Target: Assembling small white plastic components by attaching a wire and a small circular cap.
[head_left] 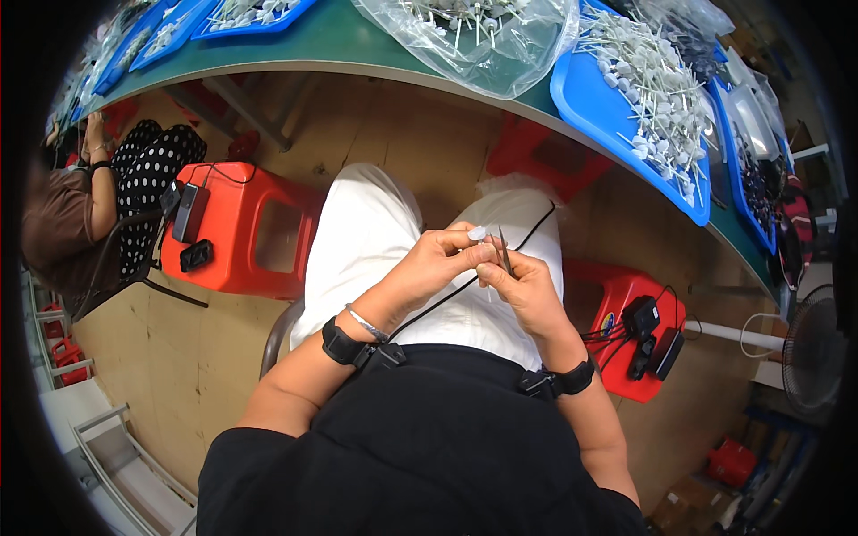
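I see both forearms point(304, 380), with black bands point(340, 343) at the wrists, reaching in from the near edge and angled inward over white trousers point(353, 241). I have the left hand point(438, 256) turned inward, thumb and fingers pinching a small white piece point(477, 233) above the lap. Close on its right, the right hand point(529, 290) is curled, thumb and fingers pinching slim tweezers point(505, 254); I cannot tell whether their points touch the piece. A black cable point(433, 310) slants across the lap, partly blocked from my view by the hands. A left red stool point(237, 192) bears black boxes point(189, 214); a right red stool point(617, 290) holds black devices point(641, 317). Farther off, the green tabletop point(331, 40) carries a clear bag point(518, 76) and, to its right, a blue tray point(572, 98) heaped with stalked white parts point(657, 107). Far left, a co-worker point(67, 210) sits.
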Demonstrator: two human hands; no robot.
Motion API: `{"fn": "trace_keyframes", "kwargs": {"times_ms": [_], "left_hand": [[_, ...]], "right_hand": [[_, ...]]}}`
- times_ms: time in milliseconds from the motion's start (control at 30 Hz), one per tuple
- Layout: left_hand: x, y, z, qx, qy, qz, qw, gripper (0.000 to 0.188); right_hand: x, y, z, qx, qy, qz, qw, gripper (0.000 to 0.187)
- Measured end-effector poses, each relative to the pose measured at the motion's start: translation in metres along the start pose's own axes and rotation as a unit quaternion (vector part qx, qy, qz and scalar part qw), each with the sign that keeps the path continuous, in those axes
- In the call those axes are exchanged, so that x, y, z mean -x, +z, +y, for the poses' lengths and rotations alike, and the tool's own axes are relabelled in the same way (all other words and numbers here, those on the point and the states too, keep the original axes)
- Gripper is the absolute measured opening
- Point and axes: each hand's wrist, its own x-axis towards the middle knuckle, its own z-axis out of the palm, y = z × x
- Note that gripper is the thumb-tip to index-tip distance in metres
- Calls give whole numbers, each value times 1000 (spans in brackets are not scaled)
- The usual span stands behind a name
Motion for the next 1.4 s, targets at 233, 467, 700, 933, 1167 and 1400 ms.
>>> {"fn": "trace_keyframes", "kwargs": {"times_ms": [233,467,700,933,1167,1400], "left_hand": [[4,2,3,-82,63,105,989,27],[1,3,-7,-221,180,124,951,28],[1,7,-9,-294,222,132,920,27],[2,9,-9,-225,215,104,945,25],[0,9,-7,61,21,19,998,22],[-1,0,-2,-196,71,140,968,15]], "right_hand": [[-1,4,2,23,-24,65,997,22],[-3,11,17,129,-98,147,976,18],[-3,4,9,287,-209,180,917,9],[-3,-3,12,250,-234,153,927,9],[-3,-3,23,61,-75,73,993,17],[-4,-12,12,395,-229,216,863,30]]}}
